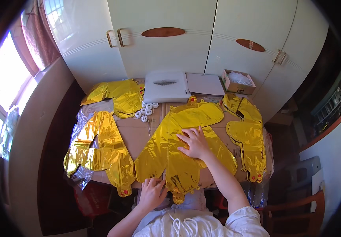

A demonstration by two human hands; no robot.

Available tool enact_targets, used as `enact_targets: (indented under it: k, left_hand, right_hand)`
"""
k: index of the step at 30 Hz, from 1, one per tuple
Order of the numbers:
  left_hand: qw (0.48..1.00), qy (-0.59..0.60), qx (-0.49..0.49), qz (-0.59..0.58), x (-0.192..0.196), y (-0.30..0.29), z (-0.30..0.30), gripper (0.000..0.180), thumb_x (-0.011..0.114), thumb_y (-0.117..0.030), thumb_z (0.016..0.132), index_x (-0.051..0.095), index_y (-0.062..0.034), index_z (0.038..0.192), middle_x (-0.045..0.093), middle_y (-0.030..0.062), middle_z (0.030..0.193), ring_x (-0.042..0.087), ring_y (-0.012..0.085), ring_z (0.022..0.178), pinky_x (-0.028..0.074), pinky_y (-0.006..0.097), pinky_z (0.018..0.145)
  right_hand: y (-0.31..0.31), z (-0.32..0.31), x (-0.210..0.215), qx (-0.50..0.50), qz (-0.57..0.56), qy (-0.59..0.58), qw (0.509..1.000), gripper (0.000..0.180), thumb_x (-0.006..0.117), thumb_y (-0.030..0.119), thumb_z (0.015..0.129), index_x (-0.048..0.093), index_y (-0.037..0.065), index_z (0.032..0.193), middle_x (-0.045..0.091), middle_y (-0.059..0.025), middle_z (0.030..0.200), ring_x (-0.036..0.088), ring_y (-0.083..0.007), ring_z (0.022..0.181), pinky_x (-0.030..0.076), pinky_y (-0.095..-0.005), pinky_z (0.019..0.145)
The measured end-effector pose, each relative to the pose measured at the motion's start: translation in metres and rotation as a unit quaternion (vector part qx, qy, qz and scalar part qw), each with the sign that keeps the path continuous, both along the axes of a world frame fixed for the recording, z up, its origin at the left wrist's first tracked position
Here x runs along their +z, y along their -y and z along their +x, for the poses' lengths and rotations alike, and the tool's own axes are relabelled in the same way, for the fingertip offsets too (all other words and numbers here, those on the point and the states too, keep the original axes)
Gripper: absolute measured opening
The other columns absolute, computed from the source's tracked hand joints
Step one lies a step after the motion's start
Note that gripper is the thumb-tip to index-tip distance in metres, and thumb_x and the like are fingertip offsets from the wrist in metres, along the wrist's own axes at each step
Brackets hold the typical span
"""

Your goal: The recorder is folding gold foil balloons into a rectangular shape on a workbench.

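Shirt [178, 226] nearest; right hand [195, 144] lies spread on foil [166, 144], left hand [152, 195] curls at near edge of surface [133, 134], grip unclear; likely light, slick, easily creased: hold tab [178, 198].

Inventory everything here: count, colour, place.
Cardboard: one covering, brown, central
Gold foil shapes: four or more, gold, on cardboard
Plastic film: several, clear, cardboard edges
Rolls: several, white, back, left of centre
Flat case: one, white, back centre
Flat panel: one, pale, right of case
Open box: one, brownish, back right
Cabinet: one, white, behind
Handles: four, brassy, cabinet doors
Plaques: two, brown, cabinet doors
Window: one, bright, far left
Curtain: one, brownish, upper left
Chair: one, brown, lower right
Bag, apparently: one, red, lower left
Left hand: one, near edge of centre foil
Right hand: one, on centre foil
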State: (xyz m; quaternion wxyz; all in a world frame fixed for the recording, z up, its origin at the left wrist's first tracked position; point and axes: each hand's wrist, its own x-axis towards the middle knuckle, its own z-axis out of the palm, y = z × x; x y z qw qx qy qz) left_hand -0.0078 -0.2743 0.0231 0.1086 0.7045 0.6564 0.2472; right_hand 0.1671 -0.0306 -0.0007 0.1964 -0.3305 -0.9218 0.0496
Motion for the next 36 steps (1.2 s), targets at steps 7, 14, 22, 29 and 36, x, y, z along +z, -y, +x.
enact_targets:
  k: [7, 14, 22, 29, 36]
  left_hand:
    - [1.0, -0.01, -0.003, 0.02, -0.001, 0.0, 0.007, 0.031, 0.068, -0.02, 0.078, 0.068, -0.0045, 0.104, 0.059, 0.0093, 0.099, 0.053, 0.0284, 0.096, 0.042, 0.04, 0.082]
    - [1.0, 0.007, -0.003, 0.019, -0.004, 0.0, 0.007, 0.031, 0.069, -0.021, 0.078, 0.067, -0.0041, 0.103, 0.059, 0.01, 0.099, 0.053, 0.0288, 0.095, 0.041, 0.04, 0.082]
    - [1.0, 0.014, 0.004, 0.015, -0.001, -0.002, 0.01, 0.033, 0.07, -0.022, 0.078, 0.066, -0.0039, 0.105, 0.058, 0.0111, 0.099, 0.053, 0.03, 0.095, 0.041, 0.041, 0.083]
    - [0.987, -0.048, 0.139, 0.062, 0.006, -0.006, -0.018, 0.04, 0.071, -0.019, 0.073, 0.059, -0.0063, 0.11, 0.053, 0.016, 0.109, 0.049, 0.0353, 0.103, 0.038, 0.047, 0.091]
    - [0.963, -0.085, 0.251, -0.058, 0.005, -0.026, -0.074, 0.038, 0.075, -0.031, 0.072, 0.059, -0.0027, 0.093, 0.055, 0.0165, 0.098, 0.051, 0.0345, 0.098, 0.042, 0.045, 0.082]
  right_hand:
    - [-0.001, 0.0, -0.001, -0.002, -0.005, 0.005, 1.0, 0.053, 0.062, 0.051, 0.083, 0.059, 0.022, 0.127, 0.052, -0.0066, 0.129, 0.043, -0.0257, 0.124, 0.018, -0.0628, 0.111]
    - [0.0, 0.0, 0.001, 0.0, -0.006, 0.012, 1.0, 0.053, 0.061, 0.05, 0.084, 0.058, 0.02, 0.128, 0.052, -0.0064, 0.13, 0.043, -0.0261, 0.125, 0.02, -0.062, 0.111]
    - [-0.001, -0.001, -0.002, 0.003, 0.002, -0.001, 1.0, 0.053, 0.062, 0.048, 0.084, 0.057, 0.019, 0.128, 0.051, -0.0067, 0.131, 0.043, -0.026, 0.125, 0.021, -0.0621, 0.11]
    - [-0.001, 0.0, -0.003, -0.005, 0.0, 0.01, 1.0, 0.053, 0.059, 0.049, 0.086, 0.057, 0.02, 0.13, 0.052, -0.0062, 0.132, 0.043, -0.0254, 0.125, 0.021, -0.0616, 0.111]
    - [-0.002, 0.001, -0.004, -0.003, -0.005, 0.005, 1.0, 0.053, 0.061, 0.049, 0.085, 0.057, 0.02, 0.129, 0.051, -0.0068, 0.131, 0.041, -0.0265, 0.125, 0.021, -0.0621, 0.11]
